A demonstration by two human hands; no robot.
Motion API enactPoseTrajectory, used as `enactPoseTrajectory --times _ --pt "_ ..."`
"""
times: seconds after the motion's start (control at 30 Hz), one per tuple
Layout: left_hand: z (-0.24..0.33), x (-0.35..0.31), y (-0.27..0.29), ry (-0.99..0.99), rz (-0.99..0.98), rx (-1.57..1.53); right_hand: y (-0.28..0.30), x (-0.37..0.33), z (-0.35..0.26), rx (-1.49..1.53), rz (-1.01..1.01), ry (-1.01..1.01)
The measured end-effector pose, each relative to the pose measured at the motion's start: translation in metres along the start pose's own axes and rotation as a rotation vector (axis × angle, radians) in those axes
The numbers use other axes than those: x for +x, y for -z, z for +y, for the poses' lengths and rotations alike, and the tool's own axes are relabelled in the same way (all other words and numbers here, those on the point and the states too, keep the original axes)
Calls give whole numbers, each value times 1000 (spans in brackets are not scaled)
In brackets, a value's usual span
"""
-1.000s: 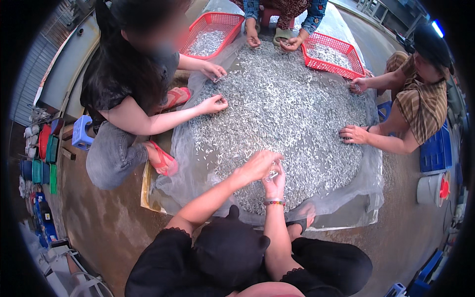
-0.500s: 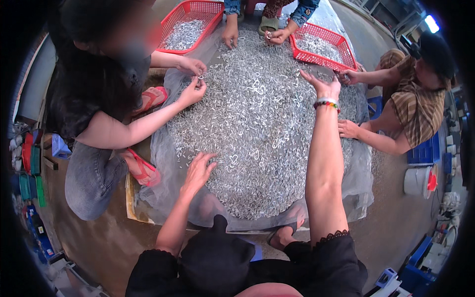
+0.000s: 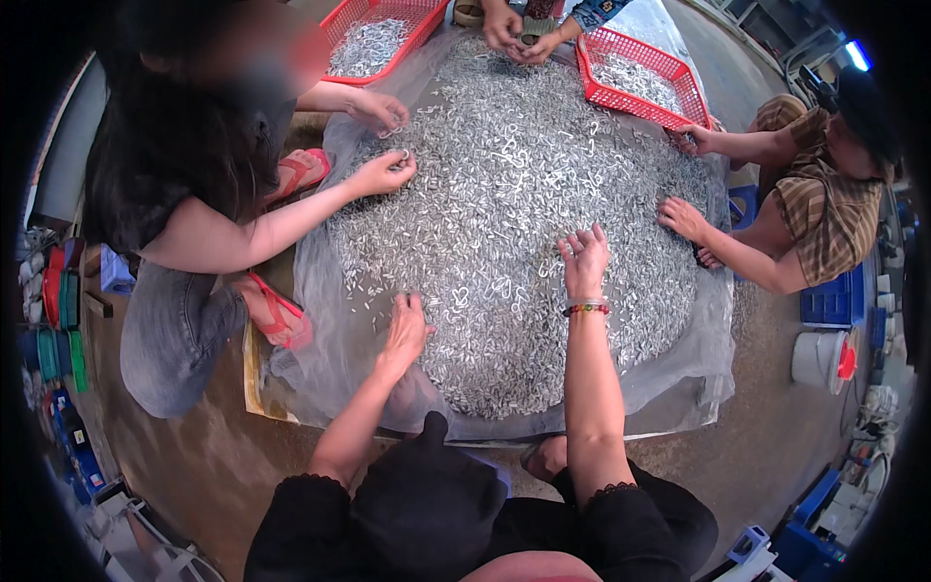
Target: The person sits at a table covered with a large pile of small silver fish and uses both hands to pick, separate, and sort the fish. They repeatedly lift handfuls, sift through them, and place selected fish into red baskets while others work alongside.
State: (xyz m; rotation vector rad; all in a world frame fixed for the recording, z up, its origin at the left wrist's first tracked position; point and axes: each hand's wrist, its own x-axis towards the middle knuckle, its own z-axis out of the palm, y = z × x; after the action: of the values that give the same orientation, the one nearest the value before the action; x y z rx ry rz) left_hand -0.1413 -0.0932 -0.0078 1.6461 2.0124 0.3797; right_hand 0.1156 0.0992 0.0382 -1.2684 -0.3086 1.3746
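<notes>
A wide heap of small silvery metal pieces (image 3: 504, 359), some hook- or S-shaped, lies spread on a translucent plastic sheet (image 3: 320, 320). At the heap's near left, my left hand (image 3: 407, 330) rests low over the pieces, thumb apart from the loosely bent fingers, nothing visible in it. My right hand (image 3: 586, 264), with a beaded bracelet at its wrist, hovers over the middle right of the heap. Its fingers are parted and slightly curled, with no piece to be seen in them. Larger pale hooks (image 3: 499, 288) lie between my hands.
Red baskets of hooks stand at the far left (image 3: 441, 21) and far right (image 3: 645, 109). Co-workers' hands reach in from the left (image 3: 388, 173), the far side (image 3: 529, 44) and the right (image 3: 685, 219). A white bucket (image 3: 817, 359) stands on the floor at right.
My right hand has come back from near the right basket toward me and leftward. My left hand has shifted slightly right, its fingers more bent. The far person's hands have come together.
</notes>
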Motion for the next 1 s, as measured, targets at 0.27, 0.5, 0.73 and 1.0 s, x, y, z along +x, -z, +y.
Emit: enactPoseTrajectory --times 0.27,0.5,0.73,1.0 --pt "52 16 20 -211 -11 -363 29 -20 8 -437 -206 43" --pt "73 37 31 -273 -96 -360 53 -49 67 -1731 -373 509" --pt "23 23 21 -244 118 -280 44 -127 119 -1848 -544 878" --pt "27 13 64 89 -155 -667 63 -108 60 -1525 -683 570"
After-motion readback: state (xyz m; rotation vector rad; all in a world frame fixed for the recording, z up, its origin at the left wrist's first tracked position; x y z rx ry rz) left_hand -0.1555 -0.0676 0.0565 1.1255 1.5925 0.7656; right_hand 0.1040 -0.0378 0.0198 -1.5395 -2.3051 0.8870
